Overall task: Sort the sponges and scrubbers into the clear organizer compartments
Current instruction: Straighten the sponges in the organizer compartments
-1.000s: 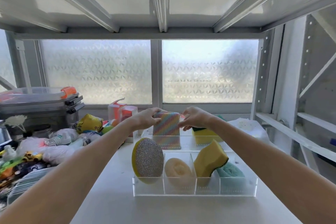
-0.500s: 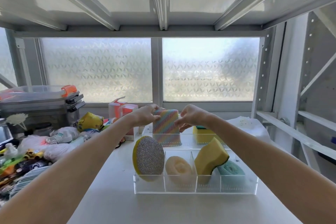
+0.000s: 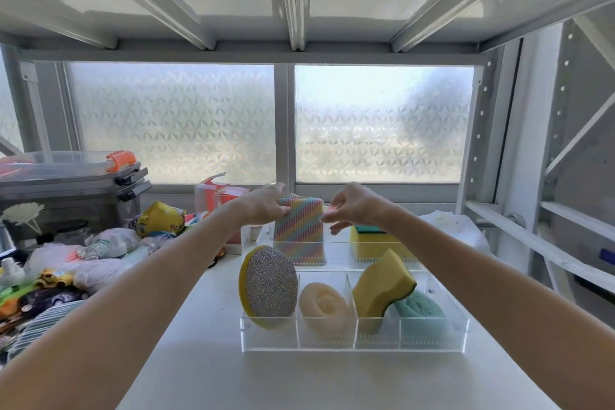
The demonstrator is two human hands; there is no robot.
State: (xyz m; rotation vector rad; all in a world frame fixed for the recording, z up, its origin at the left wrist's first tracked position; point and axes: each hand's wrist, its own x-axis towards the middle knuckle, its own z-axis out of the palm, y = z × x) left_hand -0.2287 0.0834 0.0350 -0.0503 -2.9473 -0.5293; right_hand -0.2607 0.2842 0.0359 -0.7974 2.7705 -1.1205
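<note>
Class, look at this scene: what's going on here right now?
A person is sorting sponges into a clear organizer. The left hand holds a rainbow-striped scrubber upright in the back row; the right hand touches its other edge. The front compartments already hold a round glitter scrubber, a beige puff, a yellow sponge and a teal scrubber.

Both bare forearms reach forward from the lower corners and converge toward the middle of the view, raised above the desk. The left hand (image 3: pixel 263 206) is turned palm inward, its fingers and thumb pinching the upper left edge of the rainbow-striped scrubber (image 3: pixel 299 230). The right hand (image 3: pixel 354 206) hangs just beside the scrubber's upper right corner, wrist bent, fingers loosely curled and spread, their tips at or barely off its edge.
</note>
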